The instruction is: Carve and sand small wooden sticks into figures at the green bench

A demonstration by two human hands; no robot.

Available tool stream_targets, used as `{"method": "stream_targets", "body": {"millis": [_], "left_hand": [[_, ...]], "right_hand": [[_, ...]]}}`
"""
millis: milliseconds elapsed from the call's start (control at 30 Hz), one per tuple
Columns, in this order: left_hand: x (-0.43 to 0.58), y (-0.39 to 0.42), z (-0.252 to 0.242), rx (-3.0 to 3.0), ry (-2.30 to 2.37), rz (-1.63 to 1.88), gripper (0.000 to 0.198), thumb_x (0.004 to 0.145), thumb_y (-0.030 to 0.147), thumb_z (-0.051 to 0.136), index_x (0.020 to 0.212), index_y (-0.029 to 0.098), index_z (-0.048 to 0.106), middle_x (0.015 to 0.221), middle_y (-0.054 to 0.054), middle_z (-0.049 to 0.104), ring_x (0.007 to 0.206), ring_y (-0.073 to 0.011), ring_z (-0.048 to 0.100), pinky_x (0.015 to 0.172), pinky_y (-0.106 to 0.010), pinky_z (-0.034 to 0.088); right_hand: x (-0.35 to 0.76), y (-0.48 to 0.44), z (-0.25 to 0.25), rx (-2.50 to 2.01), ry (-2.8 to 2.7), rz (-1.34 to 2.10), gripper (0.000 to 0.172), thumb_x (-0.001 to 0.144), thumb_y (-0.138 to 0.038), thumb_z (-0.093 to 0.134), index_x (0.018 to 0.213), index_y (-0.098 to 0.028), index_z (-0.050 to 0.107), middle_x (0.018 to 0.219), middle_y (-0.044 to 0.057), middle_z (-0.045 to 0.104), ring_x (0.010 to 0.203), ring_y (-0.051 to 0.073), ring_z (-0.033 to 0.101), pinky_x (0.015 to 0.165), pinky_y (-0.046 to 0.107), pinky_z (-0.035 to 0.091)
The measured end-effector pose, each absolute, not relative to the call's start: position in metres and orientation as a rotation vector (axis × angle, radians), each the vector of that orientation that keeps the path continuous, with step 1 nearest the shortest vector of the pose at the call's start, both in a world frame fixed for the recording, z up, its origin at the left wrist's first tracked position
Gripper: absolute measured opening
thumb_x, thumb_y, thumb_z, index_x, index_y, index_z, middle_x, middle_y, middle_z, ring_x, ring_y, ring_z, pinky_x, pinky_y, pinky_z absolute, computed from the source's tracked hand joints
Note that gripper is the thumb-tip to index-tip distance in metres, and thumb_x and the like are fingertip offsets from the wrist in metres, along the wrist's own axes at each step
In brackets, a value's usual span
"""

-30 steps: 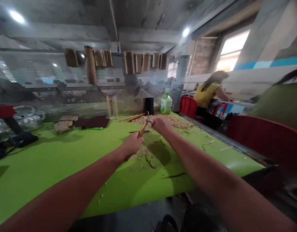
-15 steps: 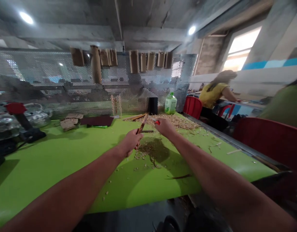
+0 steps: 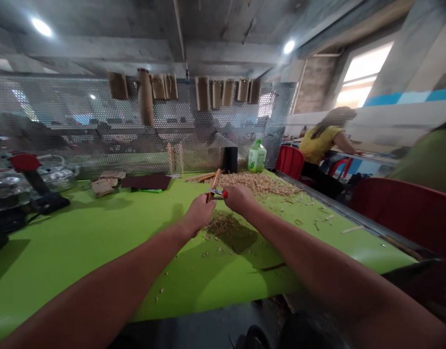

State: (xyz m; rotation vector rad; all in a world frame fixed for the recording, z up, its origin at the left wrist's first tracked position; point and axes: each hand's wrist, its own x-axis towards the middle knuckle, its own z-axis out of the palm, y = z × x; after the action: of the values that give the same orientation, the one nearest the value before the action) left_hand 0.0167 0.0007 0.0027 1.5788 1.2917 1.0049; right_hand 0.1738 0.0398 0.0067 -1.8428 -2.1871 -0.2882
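My left hand (image 3: 201,212) is wrapped round the lower part of a wooden stick (image 3: 216,179), which tilts up and away from me. Its bark is dark near my fingers and the wood toward the tip is pale. In my right hand (image 3: 240,198) is a knife with a red handle (image 3: 225,194). The knife's blade (image 3: 216,192) lies across the stick just above my left fingers and appears to touch it. Small wood chips (image 3: 223,224) are scattered on the green table below both hands.
A heap of shavings (image 3: 266,183) lies at the back right, before a green-labelled jug (image 3: 257,157) and a black block (image 3: 230,160). Dark brown sheets (image 3: 146,182) rest at back left, near a red-topped tool (image 3: 24,162). A person in yellow (image 3: 319,140) sits beyond the table's right edge.
My right hand has drawn the knife back toward me and left, from beyond the stick's tip to just above my left hand. More pale wood shows on the stick.
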Motion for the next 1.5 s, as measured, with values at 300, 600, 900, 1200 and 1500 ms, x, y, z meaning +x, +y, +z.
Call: {"method": "stream_targets", "body": {"millis": [300, 600, 900, 1200, 1500], "left_hand": [[0.022, -0.002, 0.006, 1.861, 1.377, 0.928, 0.007, 0.085, 0.023, 0.053, 0.080, 0.018, 0.055, 0.061, 0.002, 0.049, 0.057, -0.0125, 0.041, 0.056, -0.023, 0.030], [0.026, -0.034, 0.006, 1.868, 1.108, 0.777, 0.030, 0.088, 0.030, 0.052, 0.113, 0.015, 0.061, 0.079, -0.004, 0.059, 0.063, -0.0136, 0.050, 0.055, -0.022, 0.039], [0.012, -0.011, 0.009, 1.504, 1.160, 0.888, 0.024, 0.089, 0.027, 0.051, 0.109, 0.015, 0.054, 0.055, 0.008, 0.039, 0.041, -0.0078, 0.031, 0.041, -0.019, 0.027], [0.013, 0.002, 0.001, 1.595, 1.230, 1.040, 0.013, 0.090, 0.029, 0.049, 0.086, 0.018, 0.052, 0.066, 0.004, 0.049, 0.042, -0.0063, 0.035, 0.042, -0.021, 0.027], [0.018, -0.006, 0.004, 1.931, 1.392, 0.979, 0.016, 0.091, 0.027, 0.047, 0.082, 0.017, 0.056, 0.067, 0.001, 0.051, 0.060, -0.0123, 0.044, 0.055, -0.023, 0.029]], "right_hand": [[0.198, 0.054, 0.013, -1.965, -2.017, -0.350, 0.032, 0.089, -0.027, 0.045, 0.105, -0.019, 0.071, 0.099, 0.014, 0.073, 0.091, 0.025, 0.068, 0.076, 0.030, 0.047], [0.251, 0.074, 0.018, -2.231, -1.641, 0.015, 0.034, 0.089, -0.033, 0.050, 0.105, -0.012, 0.072, 0.107, 0.021, 0.070, 0.098, 0.028, 0.067, 0.076, 0.031, 0.048], [0.238, 0.073, 0.013, -2.010, -1.679, -0.051, 0.029, 0.085, -0.026, 0.049, 0.102, -0.018, 0.071, 0.100, 0.013, 0.071, 0.088, 0.022, 0.064, 0.067, 0.025, 0.042], [0.179, 0.045, 0.001, -1.763, -2.047, -0.192, 0.023, 0.083, -0.027, 0.048, 0.092, -0.022, 0.069, 0.086, 0.006, 0.071, 0.074, 0.018, 0.062, 0.060, 0.025, 0.035], [0.190, 0.049, 0.011, -1.965, -1.995, -0.246, 0.029, 0.088, -0.028, 0.044, 0.099, -0.022, 0.071, 0.097, 0.011, 0.073, 0.087, 0.022, 0.067, 0.071, 0.027, 0.044]]}}
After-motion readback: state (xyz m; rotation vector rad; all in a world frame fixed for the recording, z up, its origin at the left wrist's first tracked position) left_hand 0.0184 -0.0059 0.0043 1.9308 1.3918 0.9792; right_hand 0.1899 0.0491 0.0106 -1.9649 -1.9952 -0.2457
